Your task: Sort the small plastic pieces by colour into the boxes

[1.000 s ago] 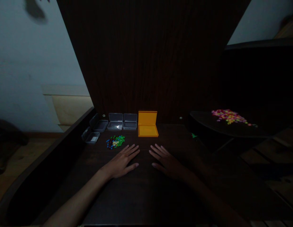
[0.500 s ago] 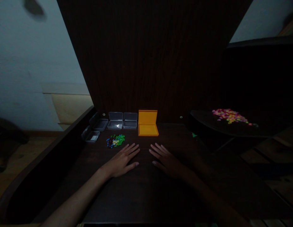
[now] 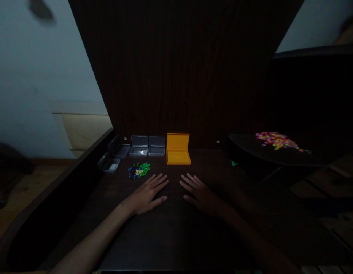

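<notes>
My left hand point(image 3: 148, 194) lies flat on the dark wooden desk point(image 3: 165, 243), fingers spread and holding nothing. Just beyond its fingertips is a loose pile of small beads point(image 3: 140, 170) in green, blue, dark red and pale yellow. My right hand point(image 3: 201, 195) also rests palm down with fingers apart, in deeper shadow. Ahead, between the two hands, stands an orange box point(image 3: 178, 156) with its lid raised. Left of it are two clear plastic cases point(image 3: 139, 151), lids up. Two more clear cases point(image 3: 110, 165) sit further left, beside the side panel.
On a dark raised shelf point(image 3: 250, 146) at the right lies a heap of pink, yellow and purple beads point(image 3: 276, 140). A small green piece point(image 3: 234, 163) is near the shelf's base. A tall wooden back panel point(image 3: 182, 68) and a left side panel point(image 3: 59, 190) border the desk.
</notes>
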Demonstrator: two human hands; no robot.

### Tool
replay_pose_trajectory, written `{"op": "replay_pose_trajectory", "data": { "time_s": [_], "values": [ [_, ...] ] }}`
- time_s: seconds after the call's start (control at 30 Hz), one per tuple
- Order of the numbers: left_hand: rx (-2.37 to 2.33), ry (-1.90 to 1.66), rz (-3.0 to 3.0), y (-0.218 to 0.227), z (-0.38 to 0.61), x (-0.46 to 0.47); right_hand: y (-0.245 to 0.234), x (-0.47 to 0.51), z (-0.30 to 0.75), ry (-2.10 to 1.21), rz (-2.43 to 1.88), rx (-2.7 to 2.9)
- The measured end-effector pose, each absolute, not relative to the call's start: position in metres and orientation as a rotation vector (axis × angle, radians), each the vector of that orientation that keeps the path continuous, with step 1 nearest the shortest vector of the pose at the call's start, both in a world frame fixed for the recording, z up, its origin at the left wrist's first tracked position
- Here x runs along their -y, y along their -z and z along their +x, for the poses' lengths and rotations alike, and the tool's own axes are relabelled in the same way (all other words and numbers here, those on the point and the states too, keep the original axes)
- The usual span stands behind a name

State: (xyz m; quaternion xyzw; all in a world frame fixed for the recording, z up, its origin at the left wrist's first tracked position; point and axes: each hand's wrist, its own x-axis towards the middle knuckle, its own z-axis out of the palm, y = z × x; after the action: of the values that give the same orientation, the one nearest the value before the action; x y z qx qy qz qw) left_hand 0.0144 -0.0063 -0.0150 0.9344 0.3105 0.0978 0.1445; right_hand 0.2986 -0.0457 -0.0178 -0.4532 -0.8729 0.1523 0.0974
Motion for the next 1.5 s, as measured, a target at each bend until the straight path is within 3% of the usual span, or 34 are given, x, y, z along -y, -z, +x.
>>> {"op": "replay_pose_trajectory", "data": {
  "time_s": [0.37, 0.73, 1.5],
  "values": [
    [-0.907, -0.27, 2.715, 0.009, 0.016, 0.008, 0.019, 0.046, 0.299, -0.427, -1.357, 2.609],
    [-1.402, -0.712, 2.673, 0.006, -0.028, -0.035, 0.015, 0.046, 0.298, -0.449, -1.376, 2.607],
    [-1.33, -0.387, 2.591, 0.015, -0.032, -0.066, 0.032, 0.043, 0.3, -0.304, -1.275, 2.548]
  ]
}}
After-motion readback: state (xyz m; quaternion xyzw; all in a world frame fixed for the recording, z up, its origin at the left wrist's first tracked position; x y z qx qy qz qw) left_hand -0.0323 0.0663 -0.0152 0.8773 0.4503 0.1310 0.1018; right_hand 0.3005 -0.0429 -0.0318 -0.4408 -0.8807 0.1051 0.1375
